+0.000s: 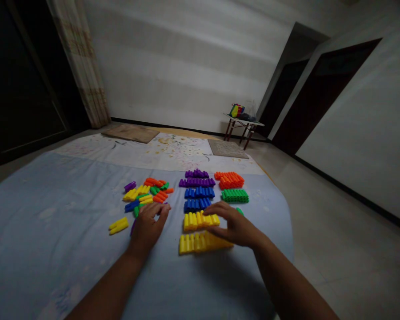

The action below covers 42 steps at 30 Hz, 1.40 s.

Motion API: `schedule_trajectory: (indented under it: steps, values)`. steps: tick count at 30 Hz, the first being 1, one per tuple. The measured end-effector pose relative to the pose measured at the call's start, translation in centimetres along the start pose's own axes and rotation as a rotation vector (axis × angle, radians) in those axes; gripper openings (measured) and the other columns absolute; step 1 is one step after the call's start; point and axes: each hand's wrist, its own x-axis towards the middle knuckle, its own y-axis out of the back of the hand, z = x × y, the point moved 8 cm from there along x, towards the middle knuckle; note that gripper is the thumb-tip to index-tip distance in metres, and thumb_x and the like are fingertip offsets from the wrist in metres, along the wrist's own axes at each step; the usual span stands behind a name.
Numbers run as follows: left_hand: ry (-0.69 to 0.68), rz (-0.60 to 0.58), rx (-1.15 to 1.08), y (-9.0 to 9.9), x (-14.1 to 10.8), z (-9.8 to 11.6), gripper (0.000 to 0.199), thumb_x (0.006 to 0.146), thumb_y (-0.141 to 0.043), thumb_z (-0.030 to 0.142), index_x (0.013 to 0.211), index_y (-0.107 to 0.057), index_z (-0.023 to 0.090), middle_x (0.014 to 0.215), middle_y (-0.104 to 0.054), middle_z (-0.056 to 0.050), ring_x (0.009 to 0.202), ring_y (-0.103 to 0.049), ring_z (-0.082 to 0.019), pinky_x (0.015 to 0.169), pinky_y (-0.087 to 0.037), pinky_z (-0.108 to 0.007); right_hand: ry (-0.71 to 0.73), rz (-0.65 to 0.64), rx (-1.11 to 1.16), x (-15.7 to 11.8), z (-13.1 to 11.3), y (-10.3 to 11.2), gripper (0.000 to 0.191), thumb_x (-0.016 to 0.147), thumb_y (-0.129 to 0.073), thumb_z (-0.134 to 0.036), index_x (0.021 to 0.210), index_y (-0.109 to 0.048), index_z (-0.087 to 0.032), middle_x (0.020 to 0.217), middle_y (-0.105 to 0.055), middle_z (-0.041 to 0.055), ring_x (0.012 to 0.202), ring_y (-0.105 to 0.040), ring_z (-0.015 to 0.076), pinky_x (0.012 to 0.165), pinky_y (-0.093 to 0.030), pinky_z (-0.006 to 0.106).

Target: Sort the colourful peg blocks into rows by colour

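"Two yellow rows lie straight ahead at twelve o'clock, and my right hand is over them. What do you make of its grip?"

"Loosely open, thumb apart from the fingers. It looks to be touching the farther row, but I see no firm hold."

"And my left hand?"

"At eleven o'clock, half curled by the loose coloured pieces. I can't tell whether it holds one; the fingers hide that."

"Beyond the yellow, still at twelve, I have blue rows, then purple rows. At one o'clock, a green stack sits nearer than the orange stack."

"Then touch lightly. I'd judge such small pieces easy to knock askew on soft blue cloth. Steady a row at its ends, rather than squeezing its middle."

"I'd also raise my right wrist, so the palm clears the nearer row and the green piece beside my hand."
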Motion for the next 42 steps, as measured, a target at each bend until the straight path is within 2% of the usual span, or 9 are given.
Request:
schedule_trajectory:
  steps: [3, 5, 8, 11, 15, 22, 31, 37, 42]
  values:
    - [0.007, 0.078, 0.014, 1.1, 0.3, -0.6, 0.034, 0.083, -0.041, 0.043, 0.075, -0.064, 0.019, 0.080, -0.067, -0.004, 0.084, -0.059, -0.018, 0.085, -0.042, -0.032, -0.253, 0.451, 0.067, -2.2, 5.9, 4.9, 0.027, 0.081, -0.053, -0.041, 0.097, -0.063, -0.022, 0.095, -0.064, 0.0066, 0.083, -0.058, 0.0175, 0.075, -0.045, 0.033]
    - [0.018, 0.106, 0.016, 1.8, 0.5, -1.1, 0.035, 0.083, -0.041, 0.044, 0.074, -0.063, 0.018, 0.080, -0.066, -0.004, 0.084, -0.060, -0.018, 0.085, -0.043, -0.032, -0.395, 0.659, 0.134, -4.3, 10.3, 6.6, 0.032, 0.080, -0.051, -0.046, 0.091, -0.064, -0.018, 0.083, -0.066, 0.0061, 0.075, -0.058, 0.0174, 0.070, -0.046, 0.031]
    - [0.058, 0.119, 0.011, 2.5, 0.7, -1.8, 0.034, 0.083, -0.041, 0.044, 0.077, -0.063, 0.019, 0.084, -0.067, -0.004, 0.086, -0.061, -0.019, 0.085, -0.044, -0.033, -0.533, 0.876, 0.162, -7.5, 15.8, 7.4, 0.041, 0.075, -0.052, -0.051, 0.088, -0.065, -0.015, 0.078, -0.067, 0.0062, 0.070, -0.058, 0.0176, 0.067, -0.046, 0.032]
    - [0.096, 0.160, 0.015, 3.2, 0.8, -2.3, 0.033, 0.082, -0.043, 0.045, 0.080, -0.064, 0.020, 0.087, -0.067, -0.003, 0.088, -0.061, -0.020, 0.086, -0.045, -0.033, -0.641, 0.984, 0.153, -10.0, 19.1, 6.7, 0.049, 0.071, -0.052, -0.056, 0.089, -0.065, -0.013, 0.079, -0.068, 0.0070, 0.066, -0.059, 0.0176, 0.063, -0.047, 0.032]
    - [0.170, 0.199, 0.032, 4.1, 0.9, -3.4, 0.034, 0.080, -0.044, 0.048, 0.079, -0.065, 0.021, 0.086, -0.068, -0.002, 0.088, -0.062, -0.021, 0.082, -0.047, -0.033, -0.683, 1.000, 0.138, -11.2, 20.6, 5.4, 0.050, 0.068, -0.052, -0.058, 0.085, -0.066, -0.014, 0.074, -0.068, 0.0069, 0.065, -0.060, 0.0193, 0.060, -0.047, 0.032]
    - [0.312, 0.276, 0.059, 7.3, 1.2, -5.7, 0.036, 0.079, -0.043, 0.052, 0.085, -0.064, 0.023, 0.089, -0.068, -0.002, 0.089, -0.062, -0.022, 0.075, -0.049, -0.030, -0.697, 0.990, 0.134, -11.3, 20.4, 5.2, 0.047, 0.067, -0.053, -0.057, 0.082, -0.067, -0.015, 0.069, -0.068, 0.0066, 0.066, -0.061, 0.0203, 0.064, -0.047, 0.033]
    - [0.319, 0.220, 0.186, 9.9, 1.3, -9.1, 0.039, 0.076, -0.042, 0.048, 0.086, -0.064, 0.017, 0.091, -0.069, -0.008, 0.088, -0.062, -0.021, 0.080, -0.047, -0.031, -0.845, 0.939, 0.077, -13.0, 21.2, 5.2, 0.047, 0.067, -0.053, -0.054, 0.089, -0.067, -0.015, 0.071, -0.069, 0.0077, 0.064, -0.061, 0.0221, 0.060, -0.046, 0.033]
    - [0.247, 0.034, 0.257, 7.3, 0.9, -9.6, 0.037, 0.079, -0.041, 0.043, 0.094, -0.064, 0.017, 0.099, -0.066, -0.008, 0.093, -0.060, -0.020, 0.083, -0.046, -0.032, -0.882, 0.877, 0.066, -12.6, 21.7, 4.6, 0.048, 0.067, -0.050, -0.053, 0.091, -0.067, -0.015, 0.072, -0.070, 0.0073, 0.068, -0.062, 0.0231, 0.064, -0.046, 0.033]
    - [0.139, -0.177, 0.397, 4.6, 0.7, -9.2, 0.037, 0.077, -0.040, 0.021, 0.108, -0.061, 0.024, 0.117, -0.060, -0.005, 0.112, -0.050, -0.022, 0.093, -0.037, -0.039, -0.879, 0.845, 0.064, -12.6, 22.3, 4.3, 0.046, 0.068, -0.050, -0.053, 0.092, -0.067, -0.017, 0.073, -0.070, 0.0058, 0.071, -0.063, 0.0229, 0.066, -0.046, 0.031]
